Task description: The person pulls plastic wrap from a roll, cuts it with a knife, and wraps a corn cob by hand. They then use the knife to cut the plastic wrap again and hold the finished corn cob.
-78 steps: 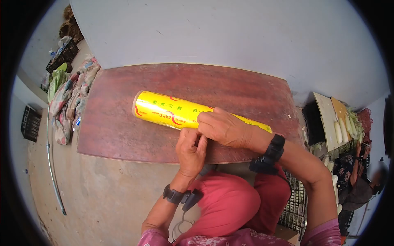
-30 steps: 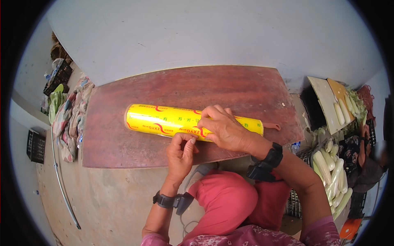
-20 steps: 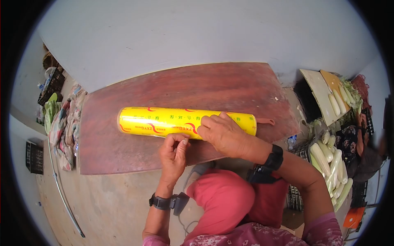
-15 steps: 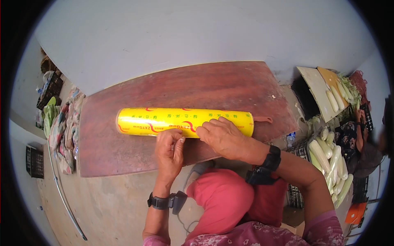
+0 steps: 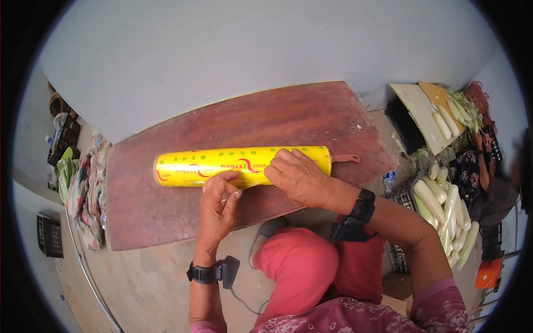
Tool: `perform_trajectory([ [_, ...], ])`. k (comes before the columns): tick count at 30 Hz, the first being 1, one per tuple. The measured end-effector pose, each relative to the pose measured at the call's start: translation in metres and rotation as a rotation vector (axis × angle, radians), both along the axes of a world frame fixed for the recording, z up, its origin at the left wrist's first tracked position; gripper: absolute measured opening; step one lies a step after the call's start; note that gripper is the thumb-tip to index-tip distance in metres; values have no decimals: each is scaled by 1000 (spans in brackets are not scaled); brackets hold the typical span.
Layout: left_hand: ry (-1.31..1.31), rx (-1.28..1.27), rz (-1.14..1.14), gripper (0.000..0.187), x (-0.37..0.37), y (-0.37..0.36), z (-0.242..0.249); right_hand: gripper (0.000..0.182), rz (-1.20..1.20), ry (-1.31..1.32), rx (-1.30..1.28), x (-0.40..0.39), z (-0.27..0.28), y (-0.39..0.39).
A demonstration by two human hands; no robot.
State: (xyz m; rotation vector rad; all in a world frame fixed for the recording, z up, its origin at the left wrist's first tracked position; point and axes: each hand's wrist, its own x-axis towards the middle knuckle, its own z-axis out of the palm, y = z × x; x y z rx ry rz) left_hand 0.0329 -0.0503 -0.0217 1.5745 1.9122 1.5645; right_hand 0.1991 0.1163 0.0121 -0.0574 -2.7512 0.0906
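A yellow roll of cling film with red and green print lies lengthwise on a reddish-brown board. My left hand is at the roll's near side, thumb and forefinger closed in a pinch at the edge of its yellow wrapping. Between the hands, a bit of that edge stands slightly off the roll. My right hand rests over the right half of the roll, fingers curled onto it and thumb by the near side. From the roll's right end, the reddish-brown handle of some tool sticks out, its other part hidden.
On the right, pale long gourds fill a crate, and more lie on a tilted board. A co-worker sits behind them. A water bottle stands by the board's right edge. Bundled cloth lies left.
The view has shifted slightly, and the roll has turned a little away from me, its print now higher. Both hands stay at it, the left slightly further from the right.
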Motion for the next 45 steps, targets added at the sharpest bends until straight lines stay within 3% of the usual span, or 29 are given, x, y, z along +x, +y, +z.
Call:
perform_trajectory([
  [9, -100, -37, -1, 9, -3, 2, 2, 13, -117, -141, 71, 6, 7, 22],
  [15, -178, 15, -31, 7, -5, 4, -1, 13, -29, -127, 78, 15, 11, 28],
  [18, -218, 30, -43, 7, -7, 6, -1, 7, -37, -192, -36, 20, 8, 23],
  [21, -229, 18, -40, 7, -8, 6, 1, 11, -61, -160, -42, 24, 6, 24],
  [27, -224, -20, -46, 8, -8, 3, 3, 18, -186, -334, -29, 32, 19, 36],
  [33, -263, 16, -66, 8, -8, 4, 1, 16, -38, -84, -145, 44, 16, 57],
  [39, -257, -33, -12, 10, -10, 6, -1, 14, -63, -192, -180, 49, 5, 55],
  [42, -259, -23, -24, 10, -11, 8, -3, 13, -74, -91, -241, 53, 5, 51],
  [45, -270, -16, -54, 10, -12, 7, -5, 16, -148, -269, -166, 56, 11, 47],
])
